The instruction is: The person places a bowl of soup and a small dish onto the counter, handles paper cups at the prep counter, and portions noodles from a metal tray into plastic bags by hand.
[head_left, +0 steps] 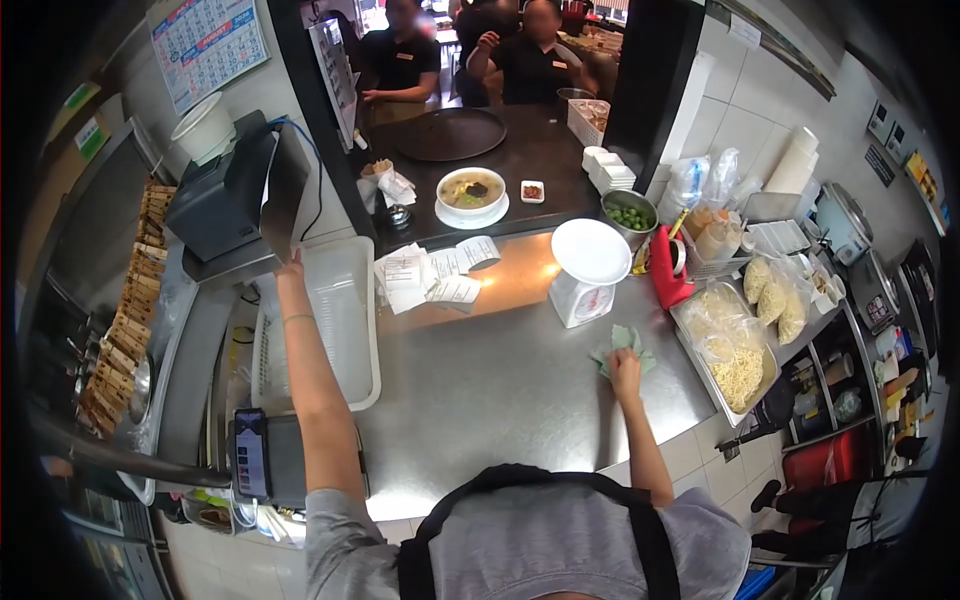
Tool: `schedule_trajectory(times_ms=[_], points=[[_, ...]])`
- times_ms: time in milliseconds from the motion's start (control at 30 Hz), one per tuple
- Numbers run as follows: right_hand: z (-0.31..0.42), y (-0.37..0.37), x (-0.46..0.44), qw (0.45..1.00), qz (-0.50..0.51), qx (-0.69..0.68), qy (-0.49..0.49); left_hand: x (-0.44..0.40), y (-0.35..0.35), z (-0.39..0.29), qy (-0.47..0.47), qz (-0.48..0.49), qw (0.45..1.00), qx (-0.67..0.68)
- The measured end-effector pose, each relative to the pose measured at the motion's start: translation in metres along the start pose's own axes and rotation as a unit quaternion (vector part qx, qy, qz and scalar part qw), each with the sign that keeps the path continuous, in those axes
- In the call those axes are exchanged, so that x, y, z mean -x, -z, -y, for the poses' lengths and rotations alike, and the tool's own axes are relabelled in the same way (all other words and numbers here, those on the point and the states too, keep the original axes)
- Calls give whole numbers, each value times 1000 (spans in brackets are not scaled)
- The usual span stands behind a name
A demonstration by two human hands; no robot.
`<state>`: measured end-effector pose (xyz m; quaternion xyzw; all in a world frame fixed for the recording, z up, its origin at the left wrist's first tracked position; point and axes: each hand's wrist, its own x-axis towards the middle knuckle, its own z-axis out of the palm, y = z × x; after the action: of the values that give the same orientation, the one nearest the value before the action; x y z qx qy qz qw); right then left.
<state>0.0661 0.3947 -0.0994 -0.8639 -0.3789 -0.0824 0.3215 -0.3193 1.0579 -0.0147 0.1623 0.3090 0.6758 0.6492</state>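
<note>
My right hand (pixel 625 368) is closed on a pale green cloth (pixel 640 352), which lies crumpled on the steel counter (pixel 480 390) in front of a white scale (pixel 587 275). My left arm reaches up to the dark printer (pixel 225 195) on its metal stand. There my left hand (pixel 290 264) is at the stand's lower edge, its fingers mostly hidden. Paper slips (pixel 430 273) lie between the two hands. Beyond them, on the dark ledge, are a bowl of soup (pixel 471 190) on a white plate and a small dish of red sauce (pixel 532 191).
A white plastic bin (pixel 370 340) stands beside my left arm. At the right are a tray of noodles (pixel 735 375), a red container (pixel 668 270) and a bowl of green limes (pixel 630 213). A round dark tray (pixel 452 134) rests on the ledge; people stand behind it.
</note>
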Motion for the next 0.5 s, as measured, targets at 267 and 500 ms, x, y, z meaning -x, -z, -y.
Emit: schedule_trajectory(times_ms=[267,500], points=[[-17,7,55,999,-44,28,-11,364,-87,29,-185,232,923,-244],[14,89,111,943,204,-261,-45,577,29,175,-33,765,473,-436]])
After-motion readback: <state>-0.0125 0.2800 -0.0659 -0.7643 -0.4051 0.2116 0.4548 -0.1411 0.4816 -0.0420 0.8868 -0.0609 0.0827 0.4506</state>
